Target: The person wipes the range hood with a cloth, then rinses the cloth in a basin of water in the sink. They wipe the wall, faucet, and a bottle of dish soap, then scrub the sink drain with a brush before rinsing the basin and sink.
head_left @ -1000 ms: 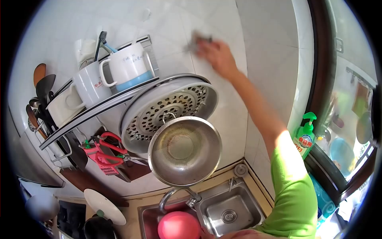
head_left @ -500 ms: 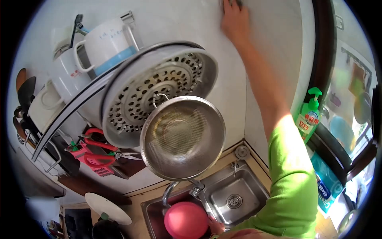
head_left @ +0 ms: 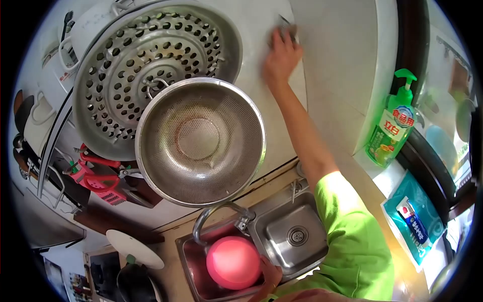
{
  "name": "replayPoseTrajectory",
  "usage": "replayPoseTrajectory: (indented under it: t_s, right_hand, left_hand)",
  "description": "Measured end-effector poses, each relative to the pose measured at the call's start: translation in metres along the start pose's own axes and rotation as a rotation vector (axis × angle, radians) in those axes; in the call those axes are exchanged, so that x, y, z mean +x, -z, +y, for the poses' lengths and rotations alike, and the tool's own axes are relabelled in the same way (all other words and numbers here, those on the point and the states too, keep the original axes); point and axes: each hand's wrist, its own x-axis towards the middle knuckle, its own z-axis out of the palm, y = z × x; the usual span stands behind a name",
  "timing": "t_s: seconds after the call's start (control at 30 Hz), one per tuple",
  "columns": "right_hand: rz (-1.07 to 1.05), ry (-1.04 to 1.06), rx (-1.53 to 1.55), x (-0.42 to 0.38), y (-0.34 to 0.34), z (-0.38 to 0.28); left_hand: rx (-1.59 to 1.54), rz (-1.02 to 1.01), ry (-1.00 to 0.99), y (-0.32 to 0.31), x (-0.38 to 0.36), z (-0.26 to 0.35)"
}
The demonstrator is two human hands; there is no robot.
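My right hand (head_left: 280,54) is raised against the white wall tile (head_left: 337,60) and presses a small dark scrubbing pad (head_left: 288,24) flat on it, with only the pad's edge showing past the fingers. The arm in a green sleeve (head_left: 352,236) runs up from the lower right. Low in the view, my left hand (head_left: 271,276) rests at the sink's divider, touching the pink bowl (head_left: 234,261) that sits in the left basin. Its fingers are mostly hidden.
A steel mesh colander (head_left: 201,141) and a perforated metal plate (head_left: 151,55) hang on the wall just left of my arm. Below are a faucet (head_left: 217,211) and a double sink (head_left: 294,236). A green soap bottle (head_left: 393,126) and a blue packet (head_left: 415,221) sit on the sill at right.
My right hand has slid down and left across the tile with the pad. The view has moved closer to the hanging colander, and my left hand stays by the pink bowl.
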Motion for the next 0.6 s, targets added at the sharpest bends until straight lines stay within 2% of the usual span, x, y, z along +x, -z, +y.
replayPoseTrajectory:
  t_s: [0.03, 0.07, 0.1, 0.17, 0.2, 0.23, 0.3, 0.37, 0.4, 0.47, 0.5, 0.6]
  right_hand:
    - [-0.021, 0.050, 0.031, 0.008, 0.002, -0.019]
    - [-0.057, 0.119, 0.082, 0.001, 0.006, -0.025]
    - [-0.087, 0.197, 0.140, -0.005, 0.011, -0.029]
    - [-0.667, -0.610, 0.795, -0.032, 0.062, -0.061]
    - [-0.508, -0.175, 0.681, -0.072, 0.066, -0.048]
    - [-0.338, 0.244, 0.553, -0.116, 0.061, -0.031]
    - [-0.513, 0.370, 0.470, -0.140, 0.077, 0.004]
    - [-0.510, 0.545, 0.369, -0.130, 0.080, 0.045]
    - [-0.511, 0.549, 0.371, -0.113, 0.075, 0.053]
    - [-0.299, 0.223, -0.018, -0.064, 0.059, 0.059]
    - [-0.093, 0.193, -0.057, -0.045, 0.032, 0.053]
    - [0.138, 0.171, 0.089, 0.021, -0.014, 0.005]
  left_hand:
    - [0.008, 0.007, 0.010, -0.028, 0.015, -0.036]
    - [-0.054, 0.437, -0.517, -0.048, 0.030, -0.058]
    - [-0.060, 0.445, -0.510, -0.051, 0.030, -0.054]
    - [-0.020, 0.453, -0.561, -0.043, 0.021, -0.048]
    - [-0.002, 0.455, -0.587, -0.038, 0.013, -0.042]
    - [0.161, -0.034, -0.028, -0.019, -0.007, -0.025]
    - [0.173, -0.079, 0.046, -0.009, -0.010, -0.010]
    - [0.112, -0.077, 0.008, -0.012, -0.008, -0.019]
    - [0.080, -0.068, 0.004, -0.016, -0.009, -0.023]
    - [0.078, -0.086, 0.042, -0.012, -0.008, -0.014]
    - [0.083, -0.105, 0.080, -0.007, -0.006, -0.010]
    - [0.122, -0.141, 0.117, 0.001, -0.001, 0.000]
